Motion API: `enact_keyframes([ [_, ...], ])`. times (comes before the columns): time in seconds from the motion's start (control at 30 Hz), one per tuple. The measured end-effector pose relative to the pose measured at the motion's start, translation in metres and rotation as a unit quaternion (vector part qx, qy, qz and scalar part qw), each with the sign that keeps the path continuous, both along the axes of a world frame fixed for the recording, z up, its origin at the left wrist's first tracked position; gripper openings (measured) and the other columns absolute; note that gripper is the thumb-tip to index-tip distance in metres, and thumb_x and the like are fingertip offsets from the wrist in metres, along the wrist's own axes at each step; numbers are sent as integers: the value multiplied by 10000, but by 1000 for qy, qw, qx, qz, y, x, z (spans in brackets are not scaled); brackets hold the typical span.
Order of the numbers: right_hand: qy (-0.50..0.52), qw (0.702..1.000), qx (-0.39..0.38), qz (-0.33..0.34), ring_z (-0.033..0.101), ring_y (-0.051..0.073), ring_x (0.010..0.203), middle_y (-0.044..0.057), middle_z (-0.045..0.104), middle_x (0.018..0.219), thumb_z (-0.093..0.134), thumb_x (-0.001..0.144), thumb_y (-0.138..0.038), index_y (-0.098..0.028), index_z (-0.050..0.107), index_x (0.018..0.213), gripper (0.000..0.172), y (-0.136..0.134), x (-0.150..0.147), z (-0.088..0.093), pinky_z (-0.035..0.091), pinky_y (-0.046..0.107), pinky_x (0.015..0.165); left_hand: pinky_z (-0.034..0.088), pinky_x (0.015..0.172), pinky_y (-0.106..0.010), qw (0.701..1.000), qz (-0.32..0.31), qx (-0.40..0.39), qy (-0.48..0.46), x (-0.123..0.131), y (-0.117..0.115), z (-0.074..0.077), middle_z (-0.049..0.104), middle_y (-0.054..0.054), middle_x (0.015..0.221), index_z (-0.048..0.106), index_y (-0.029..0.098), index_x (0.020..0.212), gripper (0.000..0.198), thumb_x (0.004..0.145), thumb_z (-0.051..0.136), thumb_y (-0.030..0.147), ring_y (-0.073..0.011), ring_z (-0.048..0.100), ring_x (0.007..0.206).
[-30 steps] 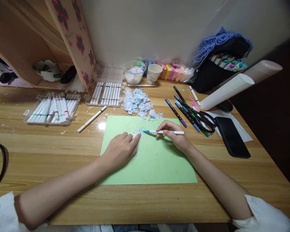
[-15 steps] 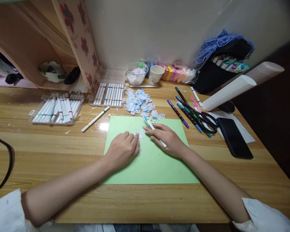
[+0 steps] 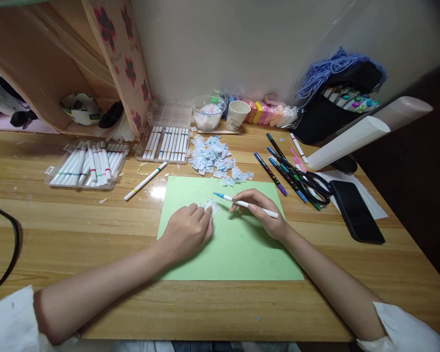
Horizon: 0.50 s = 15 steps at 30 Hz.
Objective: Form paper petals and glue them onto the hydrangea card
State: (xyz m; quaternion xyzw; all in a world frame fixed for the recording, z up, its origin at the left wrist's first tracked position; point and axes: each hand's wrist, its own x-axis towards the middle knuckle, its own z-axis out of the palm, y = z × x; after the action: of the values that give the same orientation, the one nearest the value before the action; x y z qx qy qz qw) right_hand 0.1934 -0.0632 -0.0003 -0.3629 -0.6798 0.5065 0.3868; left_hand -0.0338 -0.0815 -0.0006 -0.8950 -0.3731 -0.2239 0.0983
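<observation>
The right hand (image 3: 273,222) grips a pen (image 3: 242,203); the left hand (image 3: 187,232), I can't tell if gripping, presses paper scraps (image 3: 214,207) under its fingertip. Slack pressure could let the pen drag them.

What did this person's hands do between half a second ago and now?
The right hand drew back to its own right, away from the left hand. The blue-tipped marker it grips swung from pointing toward the scrap pile to pointing left, above the left fingertip. Nothing was visibly let go. The left hand stayed pressed on the green sheet.
</observation>
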Motion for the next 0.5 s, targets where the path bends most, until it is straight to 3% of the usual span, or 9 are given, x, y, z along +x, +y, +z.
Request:
enact_keyframes([
  [0.13,8,999,-36,39,632,178,783,56,688,806,487,903,-367,-174,603,989,241,5,4,-1,473,323,743,351,511,-317,1000,0,7,11,0,0,1,574,-22,607,639,78,987,225,855,491,185,-174,506,592],
  [0.37,-26,996,-46,66,633,180,789,63,699,800,488,900,-388,-162,613,980,270,7,4,-1,451,315,768,338,519,-312,999,-26,20,3,1,-4,5,573,-23,608,639,82,928,188,846,508,190,-166,501,588],
  [0.5,-38,997,-49,38,639,196,816,74,703,826,494,894,-404,-163,607,986,281,7,3,-1,450,326,771,334,526,-310,999,-29,12,7,1,-3,4,568,-27,607,631,87,922,179,849,501,186,-166,504,594],
])
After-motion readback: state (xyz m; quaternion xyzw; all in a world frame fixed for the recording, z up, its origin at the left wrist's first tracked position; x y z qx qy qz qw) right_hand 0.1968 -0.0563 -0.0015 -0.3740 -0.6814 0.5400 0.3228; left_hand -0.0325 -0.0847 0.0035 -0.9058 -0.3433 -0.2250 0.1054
